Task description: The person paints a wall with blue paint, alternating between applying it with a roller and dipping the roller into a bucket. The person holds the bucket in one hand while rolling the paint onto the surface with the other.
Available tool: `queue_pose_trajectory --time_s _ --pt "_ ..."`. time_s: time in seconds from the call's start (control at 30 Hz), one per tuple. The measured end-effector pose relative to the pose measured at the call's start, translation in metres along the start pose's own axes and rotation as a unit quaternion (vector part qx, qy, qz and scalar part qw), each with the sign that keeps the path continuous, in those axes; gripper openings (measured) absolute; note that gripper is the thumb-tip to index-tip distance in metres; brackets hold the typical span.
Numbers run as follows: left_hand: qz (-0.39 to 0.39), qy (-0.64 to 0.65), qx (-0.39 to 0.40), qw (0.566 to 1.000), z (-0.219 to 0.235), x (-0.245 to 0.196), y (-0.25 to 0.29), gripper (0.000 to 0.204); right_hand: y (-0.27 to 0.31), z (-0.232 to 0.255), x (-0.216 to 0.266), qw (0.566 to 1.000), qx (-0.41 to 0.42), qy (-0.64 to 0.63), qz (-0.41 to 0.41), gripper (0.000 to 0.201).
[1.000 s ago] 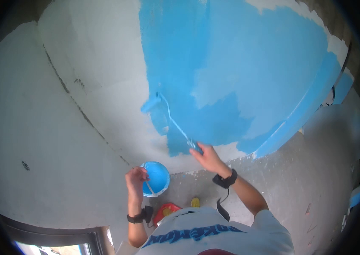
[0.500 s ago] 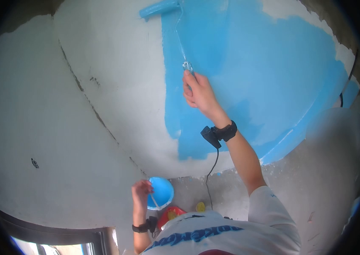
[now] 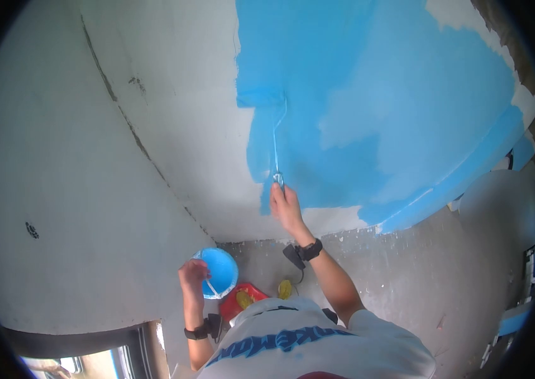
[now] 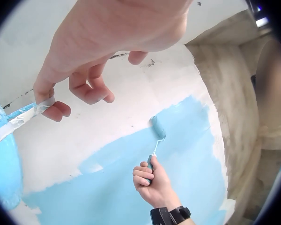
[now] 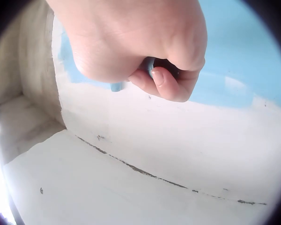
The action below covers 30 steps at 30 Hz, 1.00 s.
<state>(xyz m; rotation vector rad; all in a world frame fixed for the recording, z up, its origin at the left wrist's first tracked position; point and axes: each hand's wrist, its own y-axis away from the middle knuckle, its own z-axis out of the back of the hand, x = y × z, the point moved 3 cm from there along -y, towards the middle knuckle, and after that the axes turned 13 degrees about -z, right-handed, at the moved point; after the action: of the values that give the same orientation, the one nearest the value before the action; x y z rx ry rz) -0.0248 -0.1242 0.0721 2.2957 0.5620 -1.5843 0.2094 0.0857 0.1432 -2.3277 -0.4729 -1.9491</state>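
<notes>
My right hand grips the handle of a paint roller, its fingers curled round the grip. The blue-coated roller head lies on the wall at the left edge of the blue paint. In the left wrist view the roller's thin wire frame shows above the fist. Low beside the wall, my left hand holds a paint bucket by its pale strap-like handle, which is hooked in the fingers. The bucket's inside is blue.
Unpainted whitish wall lies left of the blue, with a dark cracked seam at the corner. A red object and yellow shoes are on the grey floor. A window sits at lower left.
The right hand has carried the roller up the wall, then back down along the blue edge. Blue now covers more of that edge. The left hand still holds the bucket.
</notes>
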Motion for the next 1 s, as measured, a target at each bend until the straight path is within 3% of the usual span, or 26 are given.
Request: queue_pose_trajectory --time_s 0.17,0.23,0.33,0.47,0.53,0.8,1.0 --pt "-0.008 -0.003 0.000 1.000 0.001 -0.003 0.001 0.054 0.018 0.003 -0.026 0.999 -0.033 0.007 -0.012 0.037" --pt "-0.008 -0.007 0.003 1.000 0.000 -0.005 0.002 0.054 0.032 0.003 -0.019 0.996 -0.008 -0.069 -0.053 0.038" --pt "-0.001 -0.010 0.000 1.000 0.001 -0.002 0.002 0.054 0.044 0.006 -0.006 0.994 0.001 -0.101 -0.049 0.038" --pt "0.013 -0.008 -0.001 1.000 -0.001 -0.001 0.002 0.054 0.043 0.007 0.035 0.995 0.001 -0.101 -0.001 0.037" --pt "0.010 -0.007 0.004 1.000 -0.004 0.000 0.000 0.054 0.038 0.001 0.076 0.995 0.036 -0.076 0.058 0.038" --pt "-0.005 -0.002 0.033 0.999 -0.012 0.004 -0.006 0.055 0.010 -0.046 0.218 0.980 0.115 -0.077 0.141 0.042" --pt "-0.002 0.016 0.034 0.999 -0.009 0.008 -0.009 0.056 -0.020 -0.085 0.226 0.976 0.111 -0.112 0.152 0.043"
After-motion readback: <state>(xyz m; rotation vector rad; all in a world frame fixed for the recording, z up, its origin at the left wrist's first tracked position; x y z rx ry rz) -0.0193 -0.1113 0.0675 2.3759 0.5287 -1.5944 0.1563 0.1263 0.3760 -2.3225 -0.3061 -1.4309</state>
